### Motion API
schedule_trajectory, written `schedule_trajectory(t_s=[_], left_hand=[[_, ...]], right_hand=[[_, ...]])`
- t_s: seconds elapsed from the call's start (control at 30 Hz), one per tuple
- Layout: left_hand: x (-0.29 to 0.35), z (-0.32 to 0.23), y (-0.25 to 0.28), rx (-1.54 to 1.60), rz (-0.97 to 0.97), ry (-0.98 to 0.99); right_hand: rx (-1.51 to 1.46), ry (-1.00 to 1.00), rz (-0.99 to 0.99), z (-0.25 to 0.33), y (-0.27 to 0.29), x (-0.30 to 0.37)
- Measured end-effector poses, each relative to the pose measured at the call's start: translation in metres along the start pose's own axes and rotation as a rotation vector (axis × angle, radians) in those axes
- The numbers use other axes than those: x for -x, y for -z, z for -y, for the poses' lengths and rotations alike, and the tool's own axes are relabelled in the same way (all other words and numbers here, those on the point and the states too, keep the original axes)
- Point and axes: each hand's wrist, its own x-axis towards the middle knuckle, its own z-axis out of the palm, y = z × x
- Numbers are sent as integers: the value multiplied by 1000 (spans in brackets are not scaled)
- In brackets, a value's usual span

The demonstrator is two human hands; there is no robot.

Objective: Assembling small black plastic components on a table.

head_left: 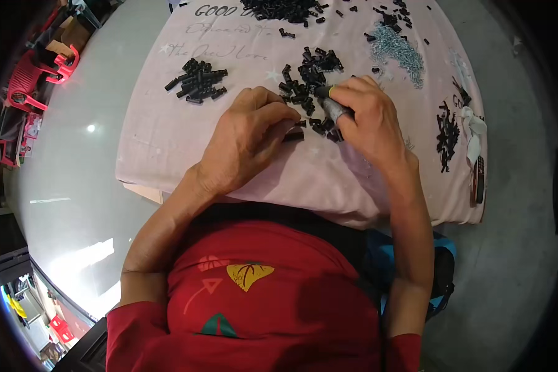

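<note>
My left hand [245, 139] is closed, thumb and fingers pinched together by a small black cylindrical piece [294, 136] that is partly hidden beneath the fingertips. Wrapped in my right hand [369, 118] is a grey cylindrical tool [336, 110] with a black end and a yellow-green band. Its lower end points down toward several short black pieces [322, 126] on the cloth. Just beyond both hands lies a loose heap of black cylindrical pieces [313, 71]. A separate pile of similar longer pieces [199, 80] rests to the left, apart from my hand.
Pale pink cloth [161, 136] covers the table. Silvery screws [397, 53] are heaped at the far right, and a large black heap [276, 8] sits at the far edge. Thin black parts [446, 136], a white rag [473, 133] and a dark-handled tool [478, 180] lie along the right edge.
</note>
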Motion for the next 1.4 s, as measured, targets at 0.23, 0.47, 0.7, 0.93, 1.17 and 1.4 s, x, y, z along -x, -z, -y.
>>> schedule_trajectory(t_s=[0.23, 0.47, 0.7, 0.93, 1.17, 1.4], left_hand=[[9, 8, 1, 20, -68, -7], [10, 9, 3, 26, -48, 21], [9, 9, 1, 16, -38, 31], [11, 10, 4, 58, -39, 61], [12, 13, 4, 67, -38, 54], [11, 12, 4, 63, -36, 68]], right_hand=[[175, -10, 127, 1, 14, -1], [178, -14, 163, 7, 16, -6], [198, 112, 240, 9, 16, -15], [240, 119, 357, 11, 23, -26], [206, 54, 336, 19, 24, -22], [78, 38, 228, 14, 21, -16]])
